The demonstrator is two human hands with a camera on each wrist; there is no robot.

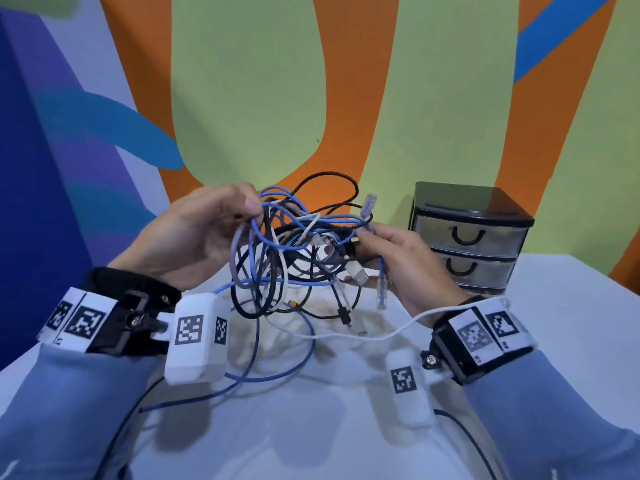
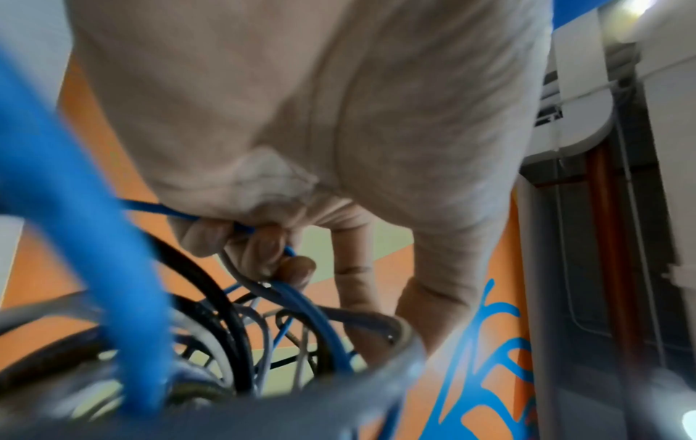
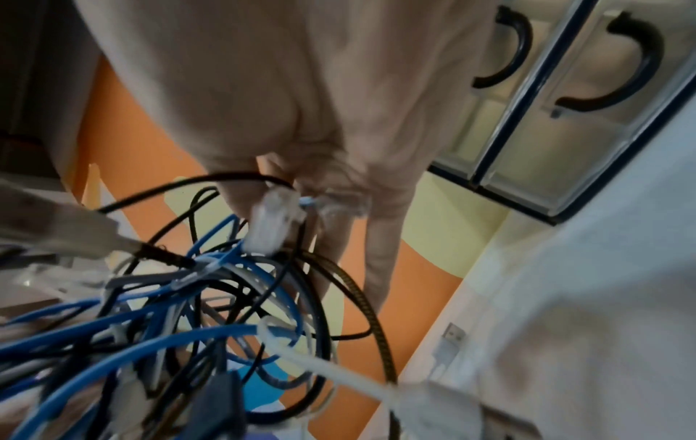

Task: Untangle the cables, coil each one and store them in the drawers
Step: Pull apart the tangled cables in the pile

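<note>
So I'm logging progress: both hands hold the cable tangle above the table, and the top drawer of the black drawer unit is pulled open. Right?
Not quite: in the head view the top drawer is closed. Both hands, left hand and right hand, do hold the cable tangle above the table.

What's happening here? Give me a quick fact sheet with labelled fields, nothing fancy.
activity: a person untangling cables
cable bundle: blue, black, grey and white cables knotted together, held above the table
left hand: pinches blue strands at the bundle's top
right hand: holds a blue cable near its clear plug
drawer unit: black frame, clear drawers, shut, at the right rear of the table
progress: nothing coiled or stored yet
</note>
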